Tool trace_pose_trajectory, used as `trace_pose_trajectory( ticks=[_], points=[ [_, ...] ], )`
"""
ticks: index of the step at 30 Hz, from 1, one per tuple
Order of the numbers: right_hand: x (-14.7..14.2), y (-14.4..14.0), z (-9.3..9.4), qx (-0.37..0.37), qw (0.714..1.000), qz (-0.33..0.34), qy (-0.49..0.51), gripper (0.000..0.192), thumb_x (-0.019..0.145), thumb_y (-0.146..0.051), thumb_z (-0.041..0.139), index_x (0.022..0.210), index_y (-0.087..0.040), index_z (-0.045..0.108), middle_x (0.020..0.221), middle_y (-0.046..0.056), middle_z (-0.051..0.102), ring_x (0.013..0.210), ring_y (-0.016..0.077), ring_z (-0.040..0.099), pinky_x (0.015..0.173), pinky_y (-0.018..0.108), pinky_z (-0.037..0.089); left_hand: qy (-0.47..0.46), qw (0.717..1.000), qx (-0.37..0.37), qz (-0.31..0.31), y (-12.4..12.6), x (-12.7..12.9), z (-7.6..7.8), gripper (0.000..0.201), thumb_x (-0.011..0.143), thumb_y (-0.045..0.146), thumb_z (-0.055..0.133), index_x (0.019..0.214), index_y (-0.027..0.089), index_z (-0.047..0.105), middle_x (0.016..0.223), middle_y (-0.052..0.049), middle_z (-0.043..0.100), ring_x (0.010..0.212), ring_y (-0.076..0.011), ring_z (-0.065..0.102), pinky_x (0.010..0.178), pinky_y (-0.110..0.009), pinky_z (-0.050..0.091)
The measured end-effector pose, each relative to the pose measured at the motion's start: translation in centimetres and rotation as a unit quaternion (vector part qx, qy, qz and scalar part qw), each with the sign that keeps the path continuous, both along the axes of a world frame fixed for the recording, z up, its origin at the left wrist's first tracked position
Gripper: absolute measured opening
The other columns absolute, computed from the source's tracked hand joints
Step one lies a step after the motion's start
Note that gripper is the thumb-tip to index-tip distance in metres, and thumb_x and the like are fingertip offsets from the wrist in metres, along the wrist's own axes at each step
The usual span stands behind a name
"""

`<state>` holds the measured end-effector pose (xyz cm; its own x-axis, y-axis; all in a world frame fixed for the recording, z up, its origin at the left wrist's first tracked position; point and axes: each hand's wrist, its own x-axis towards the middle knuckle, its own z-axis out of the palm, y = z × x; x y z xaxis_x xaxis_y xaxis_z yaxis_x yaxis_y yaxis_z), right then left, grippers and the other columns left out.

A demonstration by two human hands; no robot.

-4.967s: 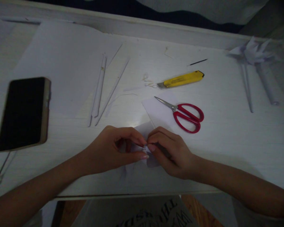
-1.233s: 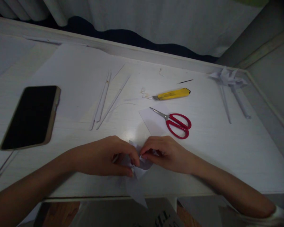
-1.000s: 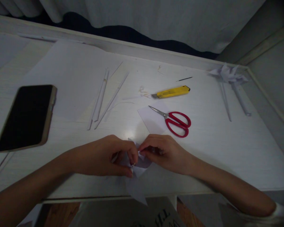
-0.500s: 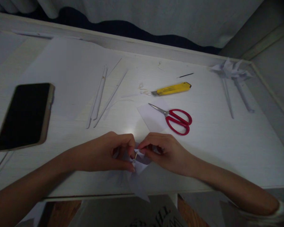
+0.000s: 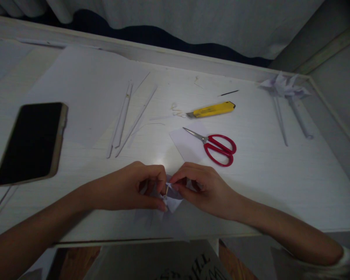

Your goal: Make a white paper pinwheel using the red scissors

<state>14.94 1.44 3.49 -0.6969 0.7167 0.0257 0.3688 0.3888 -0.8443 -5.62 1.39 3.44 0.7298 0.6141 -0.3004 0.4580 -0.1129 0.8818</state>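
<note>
My left hand [image 5: 128, 190] and my right hand [image 5: 205, 188] meet at the near edge of the white table [image 5: 280, 175]. Between the fingertips sits a small folded white paper piece [image 5: 170, 200], pinched from both sides. A thin pale stick pokes up at its centre, between the two thumbs. Most of the paper is hidden under my fingers. Just beyond my right hand lie red-handled scissors [image 5: 217, 144] on a small white paper square [image 5: 186, 144].
A yellow utility knife [image 5: 211, 109] lies beyond the scissors. Rolled paper sticks [image 5: 125, 116] rest mid-table on a large white sheet [image 5: 84, 81]. A dark phone [image 5: 30, 142] is at the left. A finished paper pinwheel [image 5: 282, 87] lies at the far right corner.
Both hands stayed at the near edge, working the folded paper. The paper point that hung below the table edge has been drawn up, and the small stick now shows at the centre.
</note>
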Motion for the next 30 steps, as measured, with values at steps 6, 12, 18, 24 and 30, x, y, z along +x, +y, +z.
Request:
trace_pose_trajectory(
  ticks=[6,12,18,24,30],
  points=[
    [-0.1,0.0,0.0,-0.009,1.000,-0.001,0.005,0.018,0.071,-0.008,0.052,0.086,-0.014,0.059,0.072,0.000,0.054,0.058,0.0050,0.047,0.052,0.017,0.037,-0.006,1.000,0.003,0.000,0.1,0.0,0.1,0.025,0.070,0.038,0.059,0.075,0.016,0.048,0.057,0.005,0.051,0.049,-0.0069,0.046,0.042,-0.017,0.034],
    [0.0,0.1,-0.1,-0.024,1.000,-0.011,0.013,0.018,0.072,-0.008,0.051,0.086,-0.015,0.058,0.072,-0.001,0.055,0.057,0.0053,0.047,0.051,0.017,0.037,0.024,1.000,0.006,0.009,0.2,0.2,0.9,0.029,0.068,0.037,0.062,0.082,0.017,0.048,0.061,0.004,0.053,0.052,-0.0082,0.049,0.045,-0.018,0.037],
    [0.0,0.1,-0.1,-0.036,0.999,-0.017,0.013,0.018,0.070,-0.007,0.051,0.084,-0.015,0.059,0.071,-0.001,0.056,0.058,0.0053,0.048,0.051,0.017,0.037,0.033,0.999,0.016,0.020,0.2,0.2,1.0,0.031,0.066,0.040,0.063,0.083,0.017,0.050,0.058,0.004,0.054,0.050,-0.0081,0.049,0.044,-0.017,0.037],
    [0.0,0.1,-0.1,-0.036,0.999,-0.023,0.003,0.015,0.071,-0.009,0.051,0.083,-0.015,0.059,0.069,-0.002,0.056,0.057,0.0048,0.048,0.050,0.016,0.036,0.033,0.998,0.052,-0.002,0.4,0.1,1.1,0.023,0.069,0.037,0.061,0.081,0.017,0.059,0.059,0.002,0.058,0.050,-0.0077,0.050,0.047,-0.016,0.038],
    [0.1,0.1,-0.1,-0.034,0.999,-0.027,0.003,0.016,0.071,-0.011,0.051,0.083,-0.017,0.060,0.069,-0.002,0.057,0.054,0.0047,0.045,0.048,0.017,0.035,0.004,0.997,0.080,-0.016,0.3,0.0,0.8,0.021,0.072,0.036,0.058,0.082,0.018,0.061,0.062,0.000,0.060,0.052,-0.0082,0.051,0.050,-0.018,0.040]
  ],
)
